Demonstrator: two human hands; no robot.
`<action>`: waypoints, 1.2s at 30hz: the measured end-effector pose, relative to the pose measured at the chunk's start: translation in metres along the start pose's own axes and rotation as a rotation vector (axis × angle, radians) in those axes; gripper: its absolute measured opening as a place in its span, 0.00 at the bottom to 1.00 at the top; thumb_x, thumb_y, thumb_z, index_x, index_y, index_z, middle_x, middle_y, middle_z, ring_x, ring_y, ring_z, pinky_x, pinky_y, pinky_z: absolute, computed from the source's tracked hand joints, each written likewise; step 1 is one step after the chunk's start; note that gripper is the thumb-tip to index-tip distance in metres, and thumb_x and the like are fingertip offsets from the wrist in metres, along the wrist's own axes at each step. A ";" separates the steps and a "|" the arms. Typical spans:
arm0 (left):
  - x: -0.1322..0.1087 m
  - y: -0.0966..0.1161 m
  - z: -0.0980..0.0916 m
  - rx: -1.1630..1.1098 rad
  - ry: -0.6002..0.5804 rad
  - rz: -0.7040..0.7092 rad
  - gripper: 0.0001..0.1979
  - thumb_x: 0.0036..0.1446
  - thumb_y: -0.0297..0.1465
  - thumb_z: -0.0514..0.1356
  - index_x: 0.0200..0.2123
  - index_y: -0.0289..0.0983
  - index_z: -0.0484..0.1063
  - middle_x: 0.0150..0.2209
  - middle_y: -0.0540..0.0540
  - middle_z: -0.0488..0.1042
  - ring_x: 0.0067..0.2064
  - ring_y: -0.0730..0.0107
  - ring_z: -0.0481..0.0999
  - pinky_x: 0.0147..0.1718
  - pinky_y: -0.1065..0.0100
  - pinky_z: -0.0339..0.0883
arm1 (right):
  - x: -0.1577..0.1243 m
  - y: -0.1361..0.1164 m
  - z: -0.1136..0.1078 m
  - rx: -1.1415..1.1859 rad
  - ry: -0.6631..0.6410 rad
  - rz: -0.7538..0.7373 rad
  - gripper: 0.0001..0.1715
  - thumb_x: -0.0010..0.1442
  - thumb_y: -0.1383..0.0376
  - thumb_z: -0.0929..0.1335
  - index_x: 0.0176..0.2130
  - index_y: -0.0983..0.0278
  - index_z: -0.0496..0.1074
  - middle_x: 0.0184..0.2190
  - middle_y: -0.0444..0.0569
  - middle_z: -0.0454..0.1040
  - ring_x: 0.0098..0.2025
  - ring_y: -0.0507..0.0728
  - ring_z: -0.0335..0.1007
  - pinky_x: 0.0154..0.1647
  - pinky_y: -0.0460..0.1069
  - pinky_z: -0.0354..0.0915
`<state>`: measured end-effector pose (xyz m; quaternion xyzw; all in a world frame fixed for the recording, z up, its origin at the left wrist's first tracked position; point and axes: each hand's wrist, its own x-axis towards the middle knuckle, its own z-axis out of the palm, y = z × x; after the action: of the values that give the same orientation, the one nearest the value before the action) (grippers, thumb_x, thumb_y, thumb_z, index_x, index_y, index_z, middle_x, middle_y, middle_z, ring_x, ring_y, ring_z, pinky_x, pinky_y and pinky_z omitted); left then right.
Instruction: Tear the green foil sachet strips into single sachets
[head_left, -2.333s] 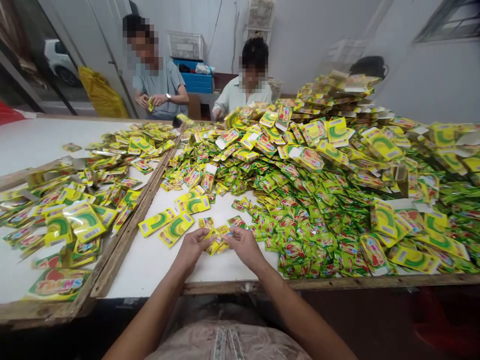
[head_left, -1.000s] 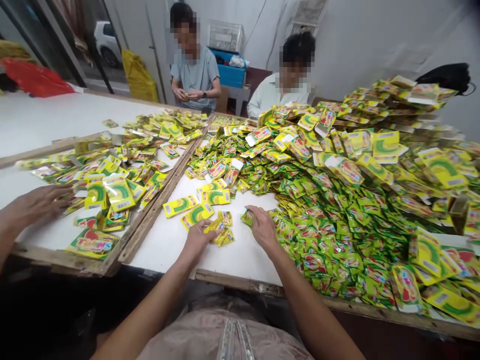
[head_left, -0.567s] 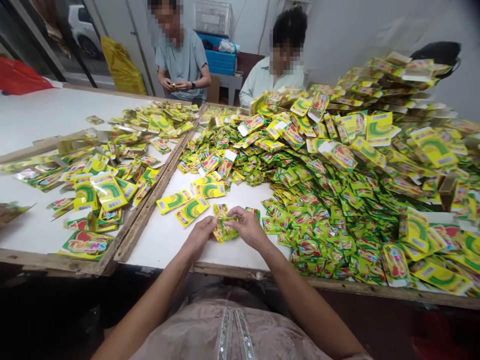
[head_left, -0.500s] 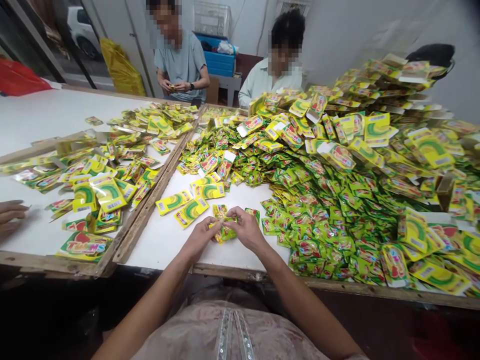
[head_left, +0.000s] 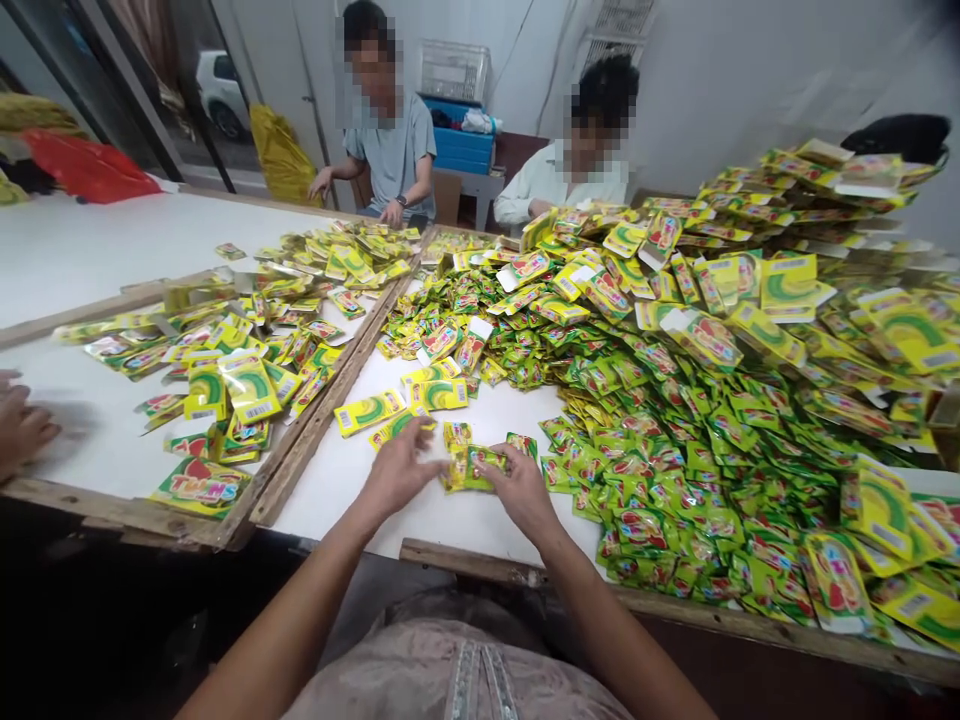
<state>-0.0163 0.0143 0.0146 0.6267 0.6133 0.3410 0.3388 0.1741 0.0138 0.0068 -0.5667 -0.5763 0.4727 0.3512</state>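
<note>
Our right hand [head_left: 521,490] pinches a green packet [head_left: 478,464], which lies against yellow packets [head_left: 456,470] between our hands. Our left hand [head_left: 399,470] is spread, fingers over a yellow box [head_left: 388,431]; we cannot tell whether they touch. Right of our right hand sits a green heap [head_left: 660,500].

White table [head_left: 326,485] | wooden strips [head_left: 319,410] | green sachets [head_left: 675,480], heaped | yellow cartons [head_left: 369,411]

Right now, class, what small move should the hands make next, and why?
Probably close the left hand on the yellow box at its fingertips: that hand is open, its fingers spread, while the right hand grips the green packet.
</note>
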 end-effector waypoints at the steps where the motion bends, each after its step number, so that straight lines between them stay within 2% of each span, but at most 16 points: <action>1: 0.005 0.000 -0.005 0.184 0.104 0.024 0.27 0.45 0.36 0.65 0.50 0.36 0.64 0.46 0.38 0.72 0.47 0.52 0.70 0.44 0.56 0.62 | 0.001 0.004 0.000 -0.037 0.061 0.005 0.19 0.50 0.54 0.67 0.37 0.65 0.71 0.20 0.41 0.63 0.23 0.52 0.59 0.23 0.46 0.58; 3: 0.013 -0.002 -0.013 0.493 0.214 0.040 0.32 0.44 0.36 0.67 0.52 0.34 0.63 0.54 0.32 0.66 0.54 0.43 0.63 0.49 0.49 0.58 | 0.004 0.013 -0.001 -0.130 0.138 -0.013 0.19 0.49 0.54 0.67 0.36 0.65 0.71 0.19 0.40 0.59 0.23 0.52 0.57 0.22 0.46 0.57; 5: 0.019 -0.007 -0.015 0.626 0.158 0.022 0.36 0.41 0.34 0.68 0.54 0.32 0.63 0.52 0.30 0.67 0.54 0.39 0.63 0.47 0.47 0.58 | 0.005 0.020 0.000 -0.172 0.142 -0.029 0.19 0.49 0.53 0.67 0.35 0.65 0.71 0.19 0.40 0.59 0.23 0.52 0.57 0.22 0.46 0.56; 7: 0.020 -0.012 -0.014 0.582 0.090 -0.007 0.36 0.41 0.31 0.68 0.56 0.32 0.62 0.47 0.31 0.72 0.52 0.41 0.66 0.47 0.49 0.59 | 0.004 0.025 0.000 -0.162 0.126 -0.024 0.19 0.49 0.53 0.67 0.35 0.65 0.71 0.19 0.40 0.59 0.23 0.52 0.57 0.22 0.46 0.57; 10: 0.016 -0.015 -0.011 0.222 0.150 -0.066 0.35 0.43 0.31 0.65 0.56 0.35 0.61 0.47 0.35 0.72 0.52 0.46 0.67 0.49 0.52 0.59 | 0.001 0.024 -0.001 -0.087 0.081 0.032 0.20 0.49 0.52 0.67 0.36 0.64 0.70 0.19 0.39 0.58 0.22 0.51 0.55 0.22 0.45 0.57; 13: 0.008 -0.010 -0.010 -0.443 0.185 -0.076 0.35 0.42 0.32 0.64 0.56 0.40 0.60 0.50 0.41 0.70 0.51 0.54 0.69 0.46 0.60 0.63 | -0.005 0.014 -0.002 0.013 -0.069 0.044 0.19 0.49 0.53 0.67 0.36 0.64 0.69 0.20 0.40 0.62 0.22 0.50 0.56 0.22 0.44 0.57; 15: 0.003 -0.005 -0.010 -0.819 0.143 -0.054 0.34 0.40 0.30 0.63 0.54 0.41 0.61 0.50 0.43 0.69 0.50 0.58 0.69 0.43 0.63 0.65 | -0.009 0.004 0.002 -0.015 -0.146 -0.043 0.15 0.50 0.55 0.67 0.34 0.64 0.70 0.22 0.41 0.67 0.24 0.50 0.59 0.24 0.44 0.57; 18: -0.006 -0.004 -0.013 -1.024 0.107 -0.043 0.29 0.35 0.27 0.63 0.46 0.41 0.68 0.51 0.44 0.69 0.54 0.59 0.65 0.46 0.66 0.63 | -0.013 -0.008 0.010 -0.193 -0.118 -0.149 0.09 0.51 0.61 0.67 0.33 0.64 0.71 0.25 0.43 0.71 0.27 0.51 0.62 0.29 0.45 0.57; 21: -0.016 -0.011 -0.018 -1.009 0.126 -0.110 0.21 0.36 0.30 0.65 0.39 0.39 0.71 0.48 0.45 0.71 0.54 0.60 0.64 0.46 0.67 0.62 | -0.013 -0.012 0.018 -0.335 -0.060 -0.144 0.08 0.53 0.62 0.66 0.34 0.63 0.72 0.26 0.43 0.73 0.27 0.52 0.63 0.29 0.45 0.56; 23: -0.023 -0.015 -0.022 -0.943 0.130 -0.214 0.17 0.38 0.35 0.66 0.35 0.38 0.71 0.42 0.46 0.72 0.48 0.62 0.69 0.42 0.67 0.64 | -0.012 -0.012 0.022 -0.371 -0.066 -0.180 0.08 0.54 0.62 0.65 0.35 0.62 0.72 0.26 0.44 0.73 0.28 0.53 0.65 0.30 0.46 0.57; 26: -0.033 -0.013 -0.030 -0.818 0.114 -0.380 0.18 0.38 0.40 0.68 0.30 0.37 0.68 0.34 0.48 0.72 0.40 0.64 0.72 0.37 0.65 0.67 | -0.011 -0.010 0.029 -0.386 -0.097 -0.295 0.08 0.56 0.63 0.65 0.35 0.62 0.72 0.30 0.45 0.75 0.32 0.54 0.68 0.34 0.46 0.59; 28: -0.039 -0.008 -0.039 -0.762 0.091 -0.465 0.19 0.38 0.41 0.68 0.31 0.37 0.68 0.33 0.48 0.73 0.38 0.64 0.74 0.37 0.63 0.68 | -0.011 -0.010 0.032 -0.388 -0.099 -0.339 0.07 0.56 0.64 0.65 0.36 0.62 0.72 0.32 0.46 0.75 0.34 0.54 0.69 0.36 0.46 0.60; 32: -0.051 0.006 -0.062 -0.701 0.074 -0.569 0.25 0.38 0.38 0.66 0.42 0.39 0.68 0.31 0.48 0.76 0.31 0.66 0.76 0.33 0.65 0.70 | -0.014 -0.011 0.036 -0.386 -0.095 -0.382 0.07 0.57 0.64 0.64 0.36 0.62 0.72 0.32 0.47 0.75 0.33 0.54 0.69 0.36 0.46 0.60; 36: -0.062 0.008 -0.067 -0.700 0.103 -0.669 0.23 0.40 0.43 0.64 0.40 0.38 0.71 0.29 0.49 0.76 0.26 0.69 0.75 0.24 0.71 0.66 | -0.019 -0.016 0.046 -0.340 -0.102 -0.499 0.09 0.58 0.62 0.64 0.37 0.62 0.72 0.34 0.48 0.75 0.36 0.55 0.70 0.39 0.47 0.61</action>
<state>-0.0694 -0.0471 0.0570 0.2259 0.6455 0.4297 0.5896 0.1279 -0.0105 0.0099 -0.4336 -0.7854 0.2965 0.3274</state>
